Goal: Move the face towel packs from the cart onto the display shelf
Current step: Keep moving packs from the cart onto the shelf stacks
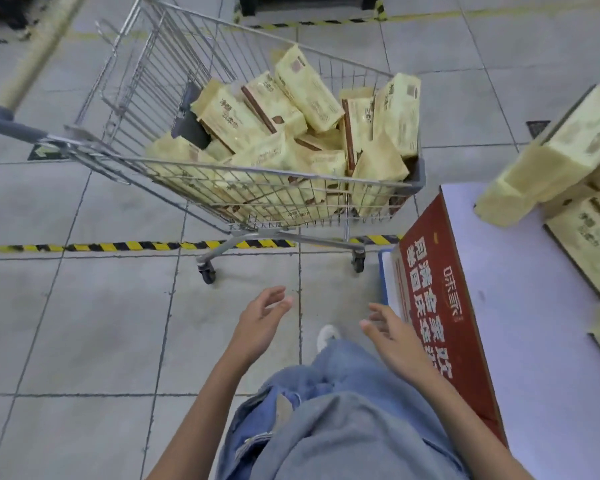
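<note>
A wire shopping cart stands ahead of me, filled with several pale yellow face towel packs. To the right is the display shelf, a white top with a red printed front, carrying a few stacked packs at its far right. My left hand and my right hand hover empty below the cart, palms facing each other with relaxed fingers. Neither hand touches a pack or the cart.
Yellow-black hazard tape runs across the grey tiled floor under the cart's wheels. The cart's grey handle juts out at the left. My blue jeans and a white shoe are below the hands.
</note>
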### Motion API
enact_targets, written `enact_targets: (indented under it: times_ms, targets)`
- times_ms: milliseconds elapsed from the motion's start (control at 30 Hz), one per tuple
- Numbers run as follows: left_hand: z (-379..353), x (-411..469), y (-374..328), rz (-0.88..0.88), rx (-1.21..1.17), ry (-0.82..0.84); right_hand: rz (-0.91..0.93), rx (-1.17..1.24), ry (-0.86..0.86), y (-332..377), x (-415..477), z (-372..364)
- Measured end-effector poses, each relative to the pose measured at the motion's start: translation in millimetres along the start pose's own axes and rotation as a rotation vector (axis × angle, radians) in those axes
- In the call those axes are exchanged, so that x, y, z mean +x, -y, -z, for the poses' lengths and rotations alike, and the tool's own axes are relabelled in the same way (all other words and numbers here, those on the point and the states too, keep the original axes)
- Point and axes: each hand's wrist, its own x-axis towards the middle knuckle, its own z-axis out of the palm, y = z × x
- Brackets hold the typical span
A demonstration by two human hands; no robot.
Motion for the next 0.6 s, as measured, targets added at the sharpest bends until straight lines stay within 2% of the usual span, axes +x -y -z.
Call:
enact_targets:
  times_ms: [167, 333, 500, 600]
  targets:
    - [11, 39, -33, 0.048, -0.107, -0.092, 0.119, -0.088, 0.065, 58, 72, 33]
    - [29, 90, -69, -0.001, -0.212, -0.188, 0.19, -0.037, 0.042, 112, 139, 51]
    - [58, 162, -117, -0.178, -0.219, -0.175, 0.198, 0.036, -0.116, 150, 205, 67]
    - [79, 208, -145, -0.258, -0.06, -0.16, 0.152, 0.034, -0.265, 165, 240, 82]
